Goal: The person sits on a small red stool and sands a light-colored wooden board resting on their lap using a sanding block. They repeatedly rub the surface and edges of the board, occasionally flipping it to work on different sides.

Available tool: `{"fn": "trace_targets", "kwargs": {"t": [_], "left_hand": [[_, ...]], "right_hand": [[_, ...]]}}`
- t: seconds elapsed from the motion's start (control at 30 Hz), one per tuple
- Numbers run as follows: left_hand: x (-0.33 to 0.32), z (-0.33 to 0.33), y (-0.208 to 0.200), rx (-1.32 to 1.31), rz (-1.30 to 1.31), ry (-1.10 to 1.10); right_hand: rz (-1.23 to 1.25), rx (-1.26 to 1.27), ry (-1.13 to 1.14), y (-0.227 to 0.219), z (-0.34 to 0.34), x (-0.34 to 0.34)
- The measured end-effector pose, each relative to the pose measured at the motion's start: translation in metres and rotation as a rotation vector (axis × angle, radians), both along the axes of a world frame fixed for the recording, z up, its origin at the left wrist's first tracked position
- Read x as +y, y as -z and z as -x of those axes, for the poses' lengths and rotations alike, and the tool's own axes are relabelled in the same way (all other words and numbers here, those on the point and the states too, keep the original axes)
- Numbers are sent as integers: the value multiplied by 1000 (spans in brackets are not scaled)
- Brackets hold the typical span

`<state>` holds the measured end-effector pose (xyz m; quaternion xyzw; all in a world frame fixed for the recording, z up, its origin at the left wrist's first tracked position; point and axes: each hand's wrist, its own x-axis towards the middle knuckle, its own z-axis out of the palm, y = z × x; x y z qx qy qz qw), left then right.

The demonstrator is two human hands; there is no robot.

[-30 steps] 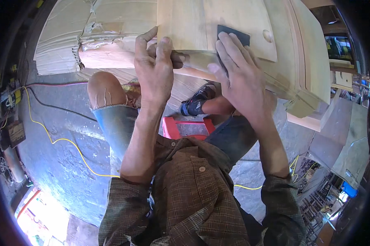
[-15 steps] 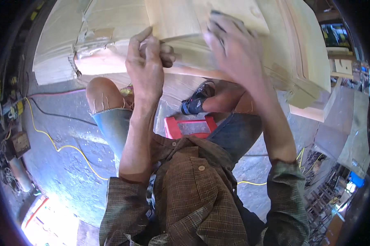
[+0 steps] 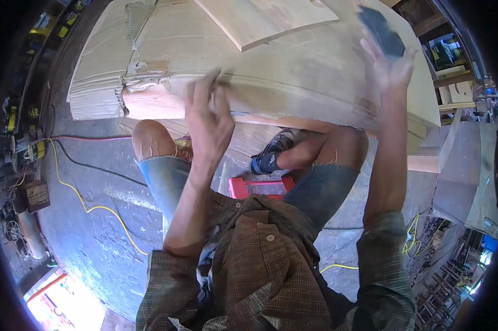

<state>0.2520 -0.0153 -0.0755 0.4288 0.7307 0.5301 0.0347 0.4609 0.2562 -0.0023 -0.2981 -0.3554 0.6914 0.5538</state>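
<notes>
My right hand is raised at the upper right, its fingers around a dark grey, flat piece of sandpaper; motion blurs both. My left hand hovers at the near edge of a cardboard-covered work surface. Its fingers are apart, somewhat smeared, and nothing shows in them. A pale, smooth wooden board lies on the cardboard at the top, between the two hands and touched by neither. Its far part runs out of the picture.
Below the surface are my bent knees and a red plastic frame, possibly a stool. A yellow cord and a dark hose cross the concrete floor at left. Wooden pieces stand at the right, with clutter below.
My right hand has moved off the board to the right with the sandpaper. My left hand has come away from the board's near edge, its fingers loosening. The board appears farther up in the picture.
</notes>
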Motion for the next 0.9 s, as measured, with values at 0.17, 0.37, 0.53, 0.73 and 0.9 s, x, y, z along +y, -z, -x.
{"fn": "trace_targets", "kwargs": {"t": [0.17,0.37,0.53,0.73,0.9], "left_hand": [[80,22,-9,361,119,-232],[111,43,10,510,204,-206],[81,53,16,615,294,-112],[22,57,14,534,192,71],[-44,11,48,532,-52,-121]], "right_hand": [[34,74,-84,3,52,55],[-31,-20,-75,17,91,44],[-154,-202,-2,35,67,-29],[-221,-326,74,50,39,-85],[-217,-339,64,42,34,-82]]}}
